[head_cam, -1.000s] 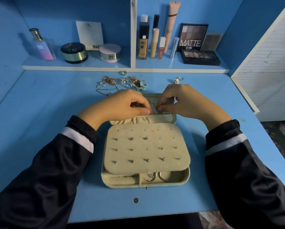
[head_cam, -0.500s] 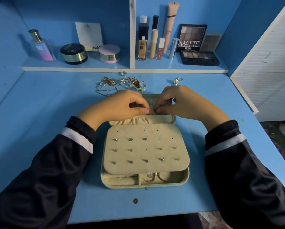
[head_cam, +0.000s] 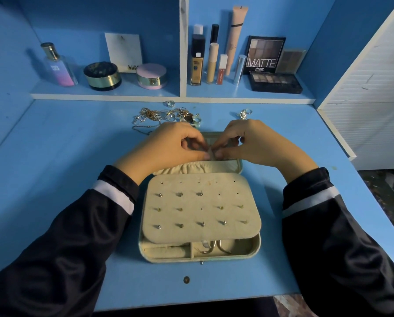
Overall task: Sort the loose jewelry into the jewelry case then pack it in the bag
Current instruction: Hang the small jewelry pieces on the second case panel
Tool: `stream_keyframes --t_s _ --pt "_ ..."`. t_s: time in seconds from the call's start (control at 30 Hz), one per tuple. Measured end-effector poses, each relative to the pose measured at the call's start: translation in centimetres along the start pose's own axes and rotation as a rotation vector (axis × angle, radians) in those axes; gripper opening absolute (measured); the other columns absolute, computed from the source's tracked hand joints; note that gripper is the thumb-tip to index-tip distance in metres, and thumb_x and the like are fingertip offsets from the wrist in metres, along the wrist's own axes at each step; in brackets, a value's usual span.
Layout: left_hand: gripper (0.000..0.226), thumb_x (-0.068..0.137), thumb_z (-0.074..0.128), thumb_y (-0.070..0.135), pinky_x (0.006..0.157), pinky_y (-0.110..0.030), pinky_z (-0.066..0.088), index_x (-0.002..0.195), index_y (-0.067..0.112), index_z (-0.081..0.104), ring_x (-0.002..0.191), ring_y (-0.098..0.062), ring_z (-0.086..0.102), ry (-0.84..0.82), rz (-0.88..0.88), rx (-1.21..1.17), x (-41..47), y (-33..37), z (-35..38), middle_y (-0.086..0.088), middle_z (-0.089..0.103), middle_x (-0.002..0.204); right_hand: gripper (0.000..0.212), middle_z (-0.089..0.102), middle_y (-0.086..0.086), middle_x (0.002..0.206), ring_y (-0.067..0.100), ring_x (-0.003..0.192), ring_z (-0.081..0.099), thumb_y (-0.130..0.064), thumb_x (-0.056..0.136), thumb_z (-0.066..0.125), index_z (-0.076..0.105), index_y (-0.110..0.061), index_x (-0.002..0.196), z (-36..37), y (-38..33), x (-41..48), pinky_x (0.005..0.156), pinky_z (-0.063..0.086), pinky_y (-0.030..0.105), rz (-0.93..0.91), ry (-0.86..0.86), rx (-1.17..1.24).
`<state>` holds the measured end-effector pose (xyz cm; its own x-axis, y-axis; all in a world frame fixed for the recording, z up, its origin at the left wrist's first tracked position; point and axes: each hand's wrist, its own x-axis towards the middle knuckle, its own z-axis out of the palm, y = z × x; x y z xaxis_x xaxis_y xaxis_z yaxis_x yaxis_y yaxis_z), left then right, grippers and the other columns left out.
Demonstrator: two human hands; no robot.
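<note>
Jewelry case [head_cam: 168,259] open on the desk [head_cam: 65,156]: looks roughly halfway, studs [head_cam: 200,209] in the panel, hoops [head_cam: 216,248] in the tray, left hand [head_cam: 168,147] and right hand [head_cam: 255,145] fingers pinched on some tiny piece [head_cam: 211,154] over the lid, loose jewelry [head_cam: 159,115] heaped behind, no bag in sight.

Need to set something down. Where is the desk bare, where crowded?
Bare: the desk left of the jewelry case, up to the shelf edge, and right of it toward the white panel. Crowded: the case's far side, where loose jewelry lies and the left hand and right hand pinch a small piece.
</note>
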<state>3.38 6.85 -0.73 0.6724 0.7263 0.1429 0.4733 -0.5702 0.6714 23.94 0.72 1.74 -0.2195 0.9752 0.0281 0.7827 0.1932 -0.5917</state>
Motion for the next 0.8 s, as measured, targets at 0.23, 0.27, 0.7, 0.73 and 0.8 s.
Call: stream_keyframes --t_s 0.23,0.27,0.7,0.73,0.8 --pt "0.020 0.073 0.083 0.035 0.060 -0.013 0.042 0.091 0.033 0.075 0.059 0.000 0.051 -0.013 -0.006 -0.024 0.14 -0.30 -0.11 0.017 0.060 0.077 0.015 0.063 0.000 0.087 0.004 0.068 0.051 -0.021 0.078 0.080 0.077 -0.016 0.091 0.35 -0.27 0.14 0.062 0.036 0.008 0.007 -0.003 -0.021" --pt "0.021 0.073 0.083 0.035 0.060 -0.012 0.041 0.093 0.031 0.076 0.059 0.001 0.052 -0.014 -0.009 -0.025 0.16 -0.36 -0.21 0.017 0.061 0.076 0.016 0.063 0.000 0.088 0.004 0.068 0.051 -0.021 0.077 0.080 0.076 -0.015 0.091 0.37 -0.28 0.14 0.062 0.036 0.008 0.010 -0.006 -0.025" --pt "0.022 0.072 0.084 0.035 0.061 -0.011 0.041 0.092 0.029 0.078 0.060 0.002 0.054 -0.011 -0.017 -0.048 0.21 -0.71 -0.14 0.030 0.061 0.073 0.015 0.064 -0.002 0.085 0.003 0.069 0.051 -0.027 0.077 0.080 0.077 -0.018 0.089 0.21 -0.11 0.12 0.063 0.037 0.010 0.027 -0.001 0.012" --pt "0.023 0.072 0.084 0.034 0.061 -0.012 0.041 0.093 0.028 0.078 0.060 0.002 0.054 -0.014 -0.020 -0.049 0.22 -0.75 -0.19 0.030 0.061 0.072 0.016 0.064 -0.003 0.085 0.004 0.069 0.051 -0.029 0.076 0.080 0.077 -0.019 0.088 0.19 -0.12 0.09 0.063 0.037 0.010 0.032 -0.003 0.024" --pt "0.023 0.073 0.084 0.032 0.061 -0.011 0.041 0.095 0.027 0.078 0.061 0.002 0.054 -0.024 -0.025 -0.052 0.24 -0.80 -0.25 0.031 0.061 0.072 0.018 0.064 -0.004 0.085 0.003 0.069 0.051 -0.032 0.075 0.081 0.077 -0.020 0.087 0.25 -0.20 0.09 0.061 0.037 0.011 0.044 -0.011 0.040"
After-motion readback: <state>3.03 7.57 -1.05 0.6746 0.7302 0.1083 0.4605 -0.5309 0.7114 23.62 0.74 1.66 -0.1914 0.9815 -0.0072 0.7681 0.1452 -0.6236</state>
